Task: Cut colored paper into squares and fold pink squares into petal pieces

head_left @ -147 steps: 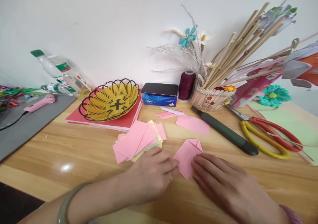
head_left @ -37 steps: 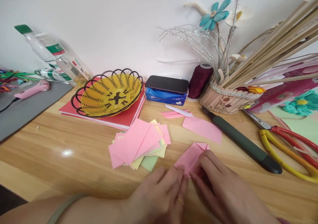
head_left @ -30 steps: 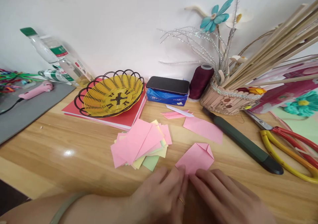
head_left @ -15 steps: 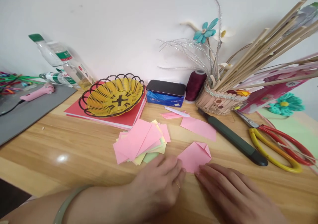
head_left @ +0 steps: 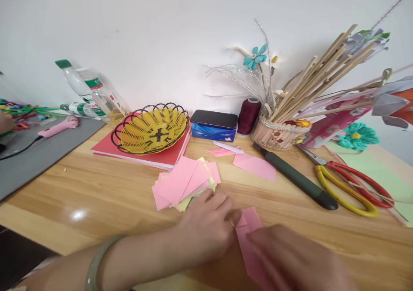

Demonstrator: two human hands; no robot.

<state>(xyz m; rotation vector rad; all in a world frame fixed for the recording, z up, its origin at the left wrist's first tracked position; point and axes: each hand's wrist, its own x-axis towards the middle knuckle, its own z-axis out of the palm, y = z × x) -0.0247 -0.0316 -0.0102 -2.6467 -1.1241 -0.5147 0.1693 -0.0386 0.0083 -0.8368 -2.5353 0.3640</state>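
A folded pink paper (head_left: 251,235) lies on the wooden table (head_left: 106,196), its long side running down toward me. My left hand (head_left: 209,222), with fingers curled, holds the paper's upper left edge. Across its right part lies my right hand (head_left: 290,256), smeared by motion, so its fingers cannot be made out. Just beyond my left hand is a loose pile of pink, yellow and green paper pieces (head_left: 180,181). A single pink sheet (head_left: 254,165) and some narrow folded strips (head_left: 224,151) rest farther back.
A yellow basket (head_left: 151,132) sits on red paper (head_left: 106,147). Behind are a phone (head_left: 214,118) on a blue tissue pack (head_left: 213,133), maroon thread (head_left: 249,115) and a stick-filled pot (head_left: 277,135). A dark green cutter (head_left: 297,177) and scissors (head_left: 348,188) lie right. Someone's hand (head_left: 5,122) shows far left.
The folded pink paper has turned and come closer to me. My right hand has moved over it, while my left hand's fingers have curled more. Another person's hand has appeared at far left.
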